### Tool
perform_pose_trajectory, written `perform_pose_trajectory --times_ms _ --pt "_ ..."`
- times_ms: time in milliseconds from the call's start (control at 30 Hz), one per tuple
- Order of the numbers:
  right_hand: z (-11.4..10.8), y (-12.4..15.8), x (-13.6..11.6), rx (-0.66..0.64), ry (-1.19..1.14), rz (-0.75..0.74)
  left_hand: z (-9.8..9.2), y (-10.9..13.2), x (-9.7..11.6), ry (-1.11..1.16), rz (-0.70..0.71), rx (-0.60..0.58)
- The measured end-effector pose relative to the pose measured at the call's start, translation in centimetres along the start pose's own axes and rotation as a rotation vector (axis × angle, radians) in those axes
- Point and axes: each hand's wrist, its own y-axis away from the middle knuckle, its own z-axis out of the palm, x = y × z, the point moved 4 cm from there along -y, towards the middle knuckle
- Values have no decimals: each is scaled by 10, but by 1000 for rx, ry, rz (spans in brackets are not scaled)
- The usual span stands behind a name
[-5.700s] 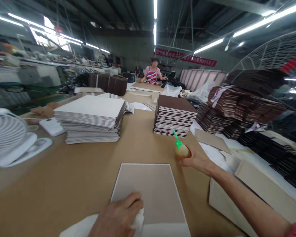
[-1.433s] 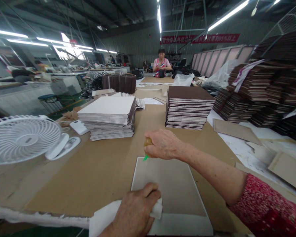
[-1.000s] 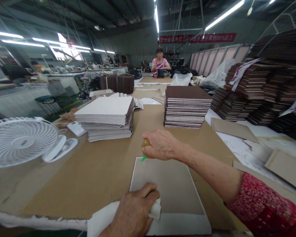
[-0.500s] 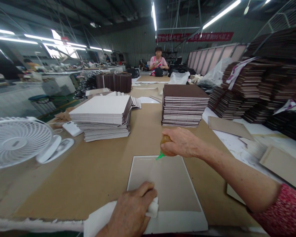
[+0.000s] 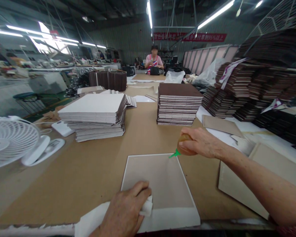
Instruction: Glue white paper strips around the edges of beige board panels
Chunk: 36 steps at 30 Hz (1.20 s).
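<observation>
My right hand (image 5: 199,143) is wrapped round a squeeze bottle (image 5: 184,144) of amber colour with a green nozzle. The nozzle tip points down at the far right corner of a flat grey-beige panel (image 5: 160,177) with white edges; whether it touches cannot be made out. On the panel's near left part rests my left hand (image 5: 128,205), fingers closed on a folded white cloth (image 5: 146,206). More white cloth or paper lies under that wrist. Along the panel's far edge a faint line shows at the left.
Beyond the panel stand a stack of white-topped boards (image 5: 93,113) and a stack of brown-topped boards (image 5: 179,103). A white fan (image 5: 12,141) is at the left. Loose beige boards (image 5: 266,171) lie right, under my forearm. Another person (image 5: 154,62) sits at the far end.
My right hand has moved the bottle to the right along the panel's far edge, to its corner. My left hand stays on the panel with the cloth. The view has shifted slightly.
</observation>
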Motion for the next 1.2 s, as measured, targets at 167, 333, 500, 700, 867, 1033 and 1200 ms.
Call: perform_pose_trajectory --times_ms 167,333,500,700,867,1033,1200 --pt "-2 8 17 2 -20 58 0 0 2 -6 -2 -8" --pt "-1 10 22 -2 -59 56 -5 -1 6 -9 -8 -40" --pt "1 4 8 0 -48 45 -3 -1 3 14 21 18" --pt "6 -14 -26 -5 -46 -61 0 1 1 13 20 29" --pt "16 -29 -53 8 -29 -144 -2 1 1 -2 17 18" --pt "26 -43 -69 32 -36 -197 -4 0 2 -4 9 13" --pt "31 -51 -87 35 -35 -232 -4 0 4 -12 -1 1"
